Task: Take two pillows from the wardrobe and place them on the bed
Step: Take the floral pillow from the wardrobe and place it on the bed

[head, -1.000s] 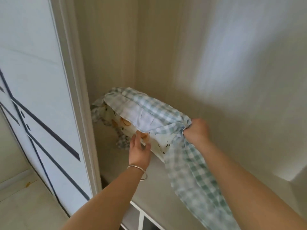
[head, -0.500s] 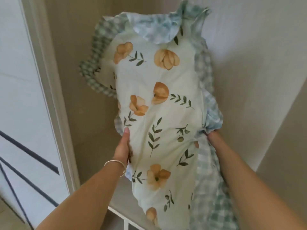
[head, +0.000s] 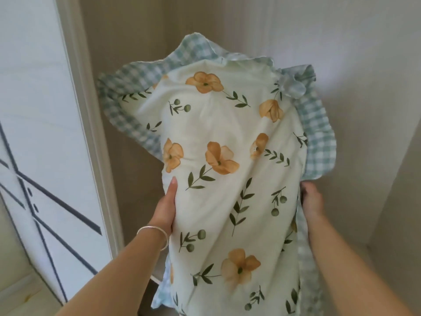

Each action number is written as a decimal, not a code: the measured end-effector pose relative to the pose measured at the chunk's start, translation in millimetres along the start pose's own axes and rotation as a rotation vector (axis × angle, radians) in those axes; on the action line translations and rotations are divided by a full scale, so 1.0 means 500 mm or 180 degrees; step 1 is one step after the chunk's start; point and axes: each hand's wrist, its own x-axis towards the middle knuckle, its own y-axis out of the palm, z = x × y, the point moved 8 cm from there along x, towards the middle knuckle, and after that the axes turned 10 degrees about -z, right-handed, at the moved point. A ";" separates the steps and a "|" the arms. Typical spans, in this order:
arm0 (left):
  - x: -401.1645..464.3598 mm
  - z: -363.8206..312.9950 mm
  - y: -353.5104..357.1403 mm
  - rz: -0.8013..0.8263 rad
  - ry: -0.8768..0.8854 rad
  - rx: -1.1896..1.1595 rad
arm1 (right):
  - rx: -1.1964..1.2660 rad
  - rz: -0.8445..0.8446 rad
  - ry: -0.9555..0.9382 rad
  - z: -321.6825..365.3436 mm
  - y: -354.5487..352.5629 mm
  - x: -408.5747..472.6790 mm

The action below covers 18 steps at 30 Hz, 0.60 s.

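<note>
A cream pillow (head: 230, 179) with orange flowers, green leaves and a blue-green checked frill fills the middle of the view, held upright in front of the open wardrobe (head: 141, 65). My left hand (head: 165, 208), with a silver bangle on the wrist, grips its left edge. My right hand (head: 312, 201) grips its right edge, fingers hidden behind the fabric. A second pillow is not visible. The bed is out of view.
The wardrobe's white door frame (head: 91, 133) runs down the left. A white panel with dark diagonal lines (head: 45, 201) stands further left. Beige wardrobe walls lie behind and to the right of the pillow. A pale floor (head: 22, 297) shows bottom left.
The pillow was lying on the wardrobe shelf; both hands lifted it upright and have drawn it nearer, lower in the view, with the flowered face toward me.
</note>
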 end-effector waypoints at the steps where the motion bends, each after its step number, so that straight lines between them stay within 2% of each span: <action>1: -0.017 -0.003 -0.006 -0.0102 0.0035 0.0020 | 0.0119 0.0170 -0.0081 0.013 0.005 -0.013; 3: -0.053 -0.008 -0.013 -0.0196 0.0220 0.0140 | 0.0006 0.0698 -0.0054 0.008 0.020 -0.032; 5: -0.096 -0.016 -0.020 -0.0316 0.0529 0.0184 | -0.0314 0.0864 0.0081 -0.035 0.014 -0.025; 9: -0.180 -0.036 -0.038 -0.0586 0.0968 0.0101 | -0.0514 0.0718 -0.0057 -0.066 -0.003 -0.046; 12: -0.227 -0.048 -0.062 -0.0800 0.1149 0.0198 | -0.0437 0.0438 -0.0184 -0.075 -0.016 -0.072; 18: -0.320 -0.068 -0.145 -0.1329 0.1602 0.0217 | -0.0139 0.0311 -0.0496 -0.081 0.007 -0.161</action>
